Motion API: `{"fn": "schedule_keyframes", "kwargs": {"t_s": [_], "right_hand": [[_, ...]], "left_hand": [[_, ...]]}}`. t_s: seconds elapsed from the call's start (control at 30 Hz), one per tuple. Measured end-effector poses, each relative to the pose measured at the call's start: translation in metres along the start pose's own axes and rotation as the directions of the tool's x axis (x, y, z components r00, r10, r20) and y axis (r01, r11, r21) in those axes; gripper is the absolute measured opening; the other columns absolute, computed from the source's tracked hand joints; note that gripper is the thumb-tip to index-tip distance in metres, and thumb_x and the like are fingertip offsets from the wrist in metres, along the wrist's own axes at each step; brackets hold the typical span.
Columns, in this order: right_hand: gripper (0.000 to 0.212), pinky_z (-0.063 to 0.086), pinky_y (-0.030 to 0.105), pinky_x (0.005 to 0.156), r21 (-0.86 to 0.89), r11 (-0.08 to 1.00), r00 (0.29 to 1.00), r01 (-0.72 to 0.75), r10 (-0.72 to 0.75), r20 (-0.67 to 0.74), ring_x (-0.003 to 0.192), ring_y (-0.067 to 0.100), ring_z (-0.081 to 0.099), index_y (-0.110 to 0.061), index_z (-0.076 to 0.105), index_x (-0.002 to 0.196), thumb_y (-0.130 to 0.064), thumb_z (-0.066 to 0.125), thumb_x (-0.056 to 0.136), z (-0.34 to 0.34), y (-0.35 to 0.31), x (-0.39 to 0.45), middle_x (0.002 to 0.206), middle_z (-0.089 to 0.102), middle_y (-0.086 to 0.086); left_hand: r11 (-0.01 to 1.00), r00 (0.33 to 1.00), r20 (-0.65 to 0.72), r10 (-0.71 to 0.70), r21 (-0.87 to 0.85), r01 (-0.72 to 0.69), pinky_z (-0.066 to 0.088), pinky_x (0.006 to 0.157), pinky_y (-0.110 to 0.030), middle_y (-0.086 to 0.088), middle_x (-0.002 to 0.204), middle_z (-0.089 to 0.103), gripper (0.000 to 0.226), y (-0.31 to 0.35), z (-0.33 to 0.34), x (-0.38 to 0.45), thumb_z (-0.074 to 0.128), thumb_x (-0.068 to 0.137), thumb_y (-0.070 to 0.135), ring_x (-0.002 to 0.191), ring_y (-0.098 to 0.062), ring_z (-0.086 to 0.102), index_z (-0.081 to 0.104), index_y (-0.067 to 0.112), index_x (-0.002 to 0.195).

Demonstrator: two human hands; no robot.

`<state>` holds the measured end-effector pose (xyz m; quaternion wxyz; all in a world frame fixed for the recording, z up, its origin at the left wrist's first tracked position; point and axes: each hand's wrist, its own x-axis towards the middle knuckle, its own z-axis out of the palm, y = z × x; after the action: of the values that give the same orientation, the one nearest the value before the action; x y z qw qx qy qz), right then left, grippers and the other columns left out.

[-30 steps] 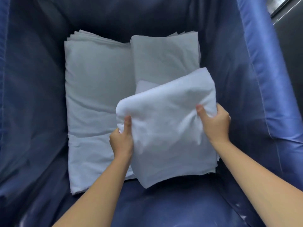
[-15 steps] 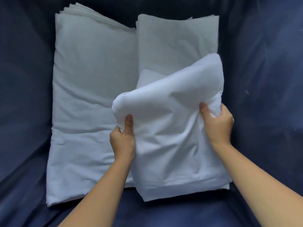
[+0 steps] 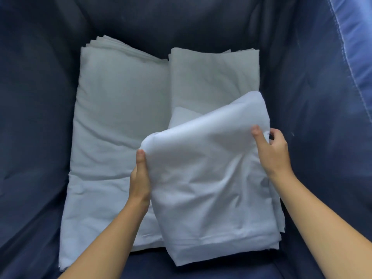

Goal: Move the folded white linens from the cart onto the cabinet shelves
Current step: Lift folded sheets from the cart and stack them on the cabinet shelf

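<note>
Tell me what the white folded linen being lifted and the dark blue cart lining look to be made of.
White folded linen: likely thin woven cotton or a blend, matte, with soft creases and a stitched hem. Dark blue cart lining: heavier woven fabric, perhaps canvas or nylon, faint sheen, visible seam.

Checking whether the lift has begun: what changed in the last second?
Little. Both hands, left and right, keep gripping the folded linen, its far edge raised over the right stack. Only the camera view shifted. The left stack in the cart stayed put.

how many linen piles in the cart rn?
3: large folded white linen stack at left, smaller stack far right, folded bundle gripped by both hands. Layers underneath uncountable.
</note>
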<state>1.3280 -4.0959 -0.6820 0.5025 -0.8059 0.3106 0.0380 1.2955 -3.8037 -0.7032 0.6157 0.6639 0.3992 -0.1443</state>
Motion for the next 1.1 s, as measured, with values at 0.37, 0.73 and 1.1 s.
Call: {"fn": "schedule_keyframes", "kwargs": {"t_s": [0.37, 0.73, 1.1], "right_hand": [[0.073, 0.042, 0.034, 0.070, -0.181, 0.946, 0.953, -0.268, 0.287, 0.092, 0.083, 0.021, 0.053, -0.016, 0.056, 0.089, -0.086, 0.050, 0.070, -0.004, -0.064, 0.058, 0.092, 0.055, -0.002], [0.087, 0.048, 0.041, 0.093, -0.328, 0.868, 0.894, -0.373, 0.431, 0.124, 0.112, 0.031, 0.058, -0.013, 0.057, 0.131, -0.077, 0.048, 0.073, 0.010, -0.070, 0.074, 0.122, 0.061, 0.002], [0.092, 0.037, 0.036, 0.087, -0.345, 0.815, 0.797, -0.465, 0.555, 0.237, 0.118, 0.029, 0.052, -0.014, 0.044, 0.147, -0.079, 0.045, 0.083, -0.008, -0.071, 0.073, 0.150, 0.045, 0.008]], "left_hand": [[0.942, 0.931, 0.260, -0.258, 0.282, 0.182, 0.047, 0.076, -0.032, -0.009, 0.102, 0.076, 0.040, 0.086, 0.004, 0.066, 0.068, 0.081, 0.047, 0.085, -0.024, 0.068, 0.074, 0.013, 0.101], [0.601, 0.894, 0.289, -0.343, 0.799, -0.027, 0.054, 0.090, -0.037, -0.002, 0.123, 0.068, 0.091, 0.116, 0.044, 0.095, 0.069, 0.062, 0.080, 0.099, -0.024, 0.070, 0.060, 0.019, 0.129], [0.691, 0.879, 0.438, -0.190, 0.695, -0.197, 0.053, 0.069, -0.023, 0.006, 0.095, 0.076, 0.032, 0.114, 0.064, 0.080, 0.069, 0.089, 0.046, 0.081, -0.010, 0.073, 0.072, 0.020, 0.108]]}}
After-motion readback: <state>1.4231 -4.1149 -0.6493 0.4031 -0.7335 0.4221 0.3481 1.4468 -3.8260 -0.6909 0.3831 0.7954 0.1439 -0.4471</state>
